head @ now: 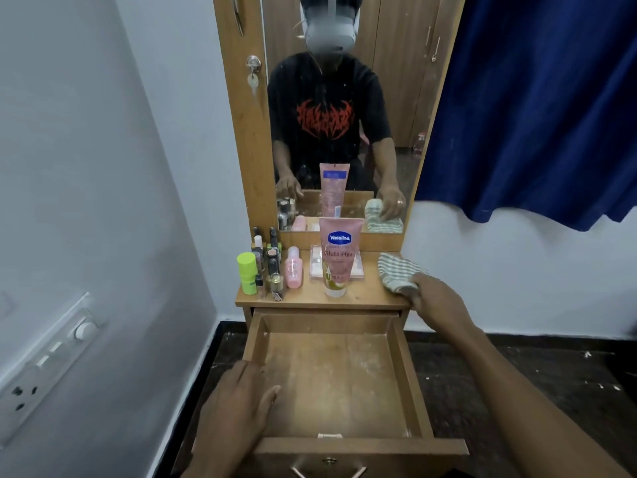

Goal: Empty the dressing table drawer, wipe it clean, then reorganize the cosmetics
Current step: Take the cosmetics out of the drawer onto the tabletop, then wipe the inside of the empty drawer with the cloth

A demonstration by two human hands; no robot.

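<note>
Below the mirror, wooden dressing table, Vaseline tube, drawer open, right hand gripping striped cloth, left hand flat on drawer's edge.

Single head-worn wide-angle view, looking forward and down from above the near edge of a wooden dressing table. Aimed almost square at the mirror on the far side, so that the headset and torso reflect back at top centre. Close in: the pulled-out drawer fills the lower middle, its front panel cut off by the bottom edge. Left hand and right hand enter from the near side, forearms running out of frame. Strong wide-angle bending at the edges: white wall with a switch panel leaning at left, blue curtain at upper right. No second view for overlap.
</note>
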